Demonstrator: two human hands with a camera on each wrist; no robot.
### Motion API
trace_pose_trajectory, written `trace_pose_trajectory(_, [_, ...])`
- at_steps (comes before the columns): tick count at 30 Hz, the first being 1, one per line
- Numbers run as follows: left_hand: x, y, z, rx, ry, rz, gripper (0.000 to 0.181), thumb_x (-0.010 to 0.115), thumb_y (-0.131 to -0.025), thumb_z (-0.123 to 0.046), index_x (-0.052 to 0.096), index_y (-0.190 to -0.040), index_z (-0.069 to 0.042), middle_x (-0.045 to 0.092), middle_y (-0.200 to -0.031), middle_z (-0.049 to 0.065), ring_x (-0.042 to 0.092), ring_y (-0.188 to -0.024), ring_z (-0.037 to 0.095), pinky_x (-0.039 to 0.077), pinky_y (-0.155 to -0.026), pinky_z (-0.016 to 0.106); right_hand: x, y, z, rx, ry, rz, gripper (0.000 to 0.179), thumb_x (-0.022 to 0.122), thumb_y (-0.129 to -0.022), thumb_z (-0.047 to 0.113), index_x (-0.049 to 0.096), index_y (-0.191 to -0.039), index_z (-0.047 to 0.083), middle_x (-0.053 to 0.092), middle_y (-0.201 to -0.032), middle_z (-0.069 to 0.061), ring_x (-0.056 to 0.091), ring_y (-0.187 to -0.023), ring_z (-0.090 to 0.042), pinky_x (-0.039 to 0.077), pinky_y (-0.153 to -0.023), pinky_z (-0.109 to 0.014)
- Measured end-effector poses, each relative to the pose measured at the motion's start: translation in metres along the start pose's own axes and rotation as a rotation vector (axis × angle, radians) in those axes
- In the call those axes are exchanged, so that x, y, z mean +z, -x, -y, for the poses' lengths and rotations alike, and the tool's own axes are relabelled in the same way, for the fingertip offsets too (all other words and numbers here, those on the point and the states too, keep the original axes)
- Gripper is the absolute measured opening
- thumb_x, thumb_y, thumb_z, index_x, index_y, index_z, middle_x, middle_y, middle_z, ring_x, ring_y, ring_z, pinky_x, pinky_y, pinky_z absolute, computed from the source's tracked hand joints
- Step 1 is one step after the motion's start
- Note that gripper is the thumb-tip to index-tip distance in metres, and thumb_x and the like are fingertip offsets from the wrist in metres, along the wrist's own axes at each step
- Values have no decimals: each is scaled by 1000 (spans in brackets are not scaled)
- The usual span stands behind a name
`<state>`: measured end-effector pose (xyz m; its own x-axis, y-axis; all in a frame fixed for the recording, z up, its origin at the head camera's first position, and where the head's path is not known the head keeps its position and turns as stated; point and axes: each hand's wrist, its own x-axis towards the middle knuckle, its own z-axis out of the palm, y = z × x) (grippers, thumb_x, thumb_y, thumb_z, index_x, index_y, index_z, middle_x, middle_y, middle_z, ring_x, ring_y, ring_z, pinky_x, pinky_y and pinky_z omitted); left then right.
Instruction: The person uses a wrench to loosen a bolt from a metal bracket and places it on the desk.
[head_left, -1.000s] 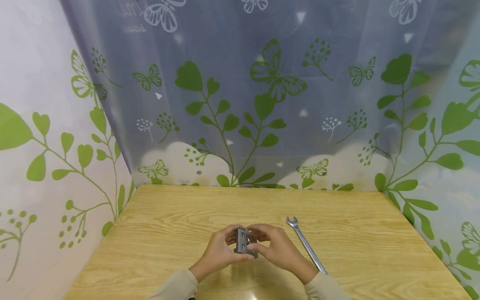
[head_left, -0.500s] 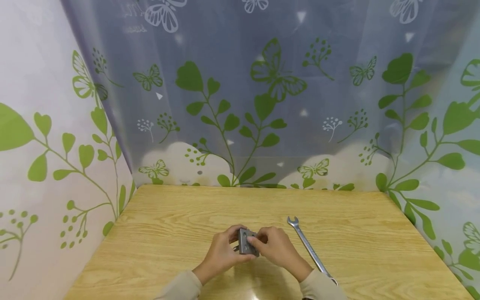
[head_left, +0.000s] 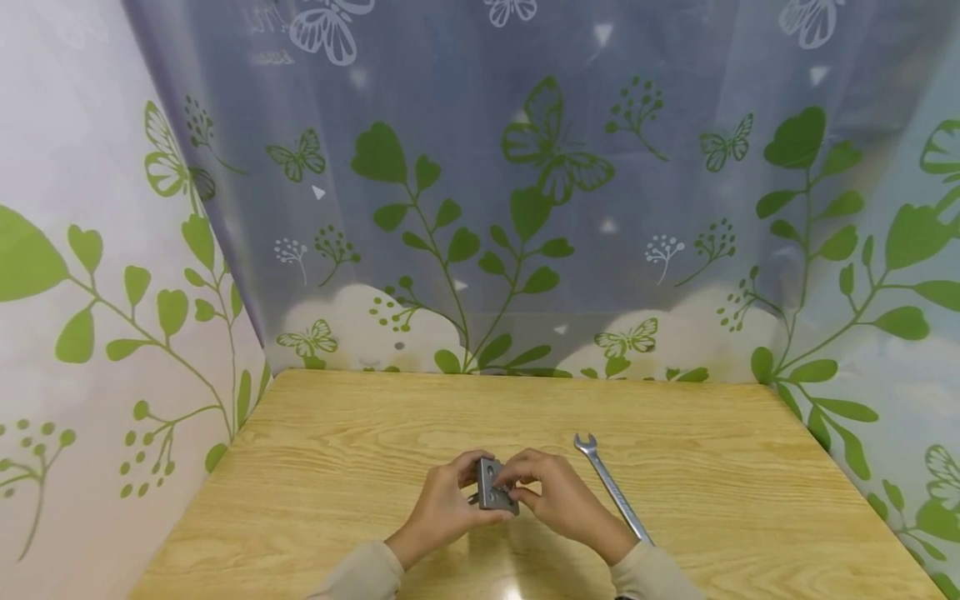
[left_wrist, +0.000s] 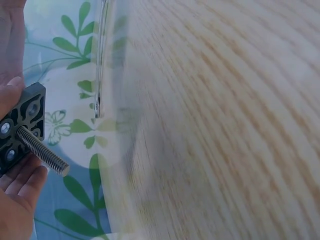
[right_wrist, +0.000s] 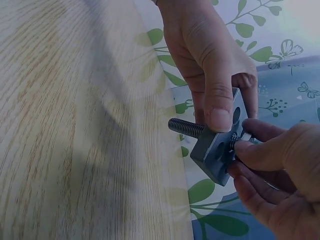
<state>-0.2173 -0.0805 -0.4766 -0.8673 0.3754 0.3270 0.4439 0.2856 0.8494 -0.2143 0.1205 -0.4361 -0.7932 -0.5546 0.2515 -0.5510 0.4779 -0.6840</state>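
My left hand grips a dark grey square block by its edges, held above the table. A threaded bolt runs through the block, its long bare end pointing out of the back. In the left wrist view that back face shows recesses and round metal inserts around the bolt shank. Thumb and fingers of my right hand pinch the bolt's short end at the front face, where a bit of thread shows beside the thumb. The fingertips mostly hide whatever sits on that end.
A silver open-end wrench lies slantwise on the wood-grain table, right of my hands, its lower end hidden behind the right forearm. Patterned curtains with leaves and butterflies hang around the back and sides.
The left hand has moved slightly right with the block. My right thumb came onto the front face half a second ago, then drew back lower, and the fingers have spread round the bolt's end.
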Motion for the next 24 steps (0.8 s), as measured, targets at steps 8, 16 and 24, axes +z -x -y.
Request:
trace_pose_trajectory(8, [1,1,3,6,-9,3,66,86,-70,-27,56,-124,-5,68,-115,8,66,-106,21,54,-91,30,2,2,1,35,-11,-31,20,70,-88,19,69,-106,12,67,-105,2,63,-92,-13,57,-81,-30])
trace_pose_trajectory(16, [1,2,2,-8,-21,9,69,87,-69,-30,56,-124,-3,67,-115,11,66,-106,24,55,-89,29,9,-2,2,185,63,-92,39,58,-94,42,71,-97,6,70,-87,-1,63,-74,-10,54,-64,-24])
trace_pose_trajectory(24, [4,4,4,35,-44,14,68,86,-70,-29,56,-124,0,68,-115,12,66,-105,25,56,-87,28,14,-2,3,243,68,-93,41,63,-91,42,69,-87,2,65,-72,1,57,-60,-6,49,-51,-21])
